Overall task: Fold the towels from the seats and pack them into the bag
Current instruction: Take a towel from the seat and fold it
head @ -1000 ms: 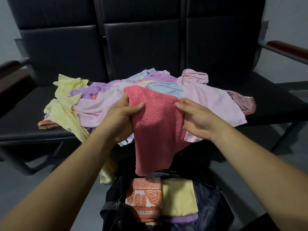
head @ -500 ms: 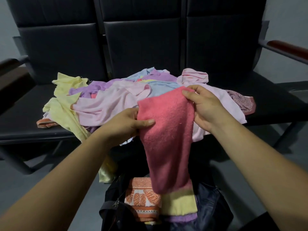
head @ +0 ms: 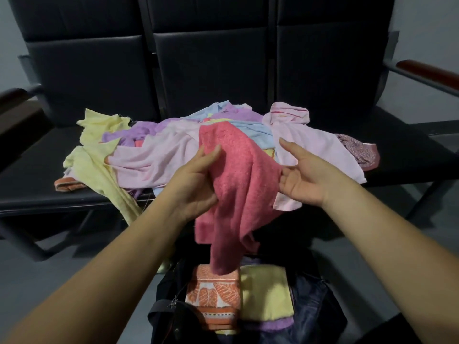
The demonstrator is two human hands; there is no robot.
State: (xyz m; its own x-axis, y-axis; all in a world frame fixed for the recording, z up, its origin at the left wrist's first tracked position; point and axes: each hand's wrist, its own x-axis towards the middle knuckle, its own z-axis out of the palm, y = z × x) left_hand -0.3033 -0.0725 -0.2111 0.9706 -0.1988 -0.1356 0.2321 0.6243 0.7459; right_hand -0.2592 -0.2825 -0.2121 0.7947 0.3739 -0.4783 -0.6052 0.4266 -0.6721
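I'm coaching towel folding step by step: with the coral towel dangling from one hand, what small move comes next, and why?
Probably the right hand should close on the free right edge of the coral towel. Only the left hand grips it, so it hangs bunched and unfolded above the bag, while the right hand sits open just beside that edge.

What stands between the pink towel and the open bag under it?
Nothing visible. The pink towel hangs from the left hand, its tip directly over the bag, above the folded orange towel already inside.
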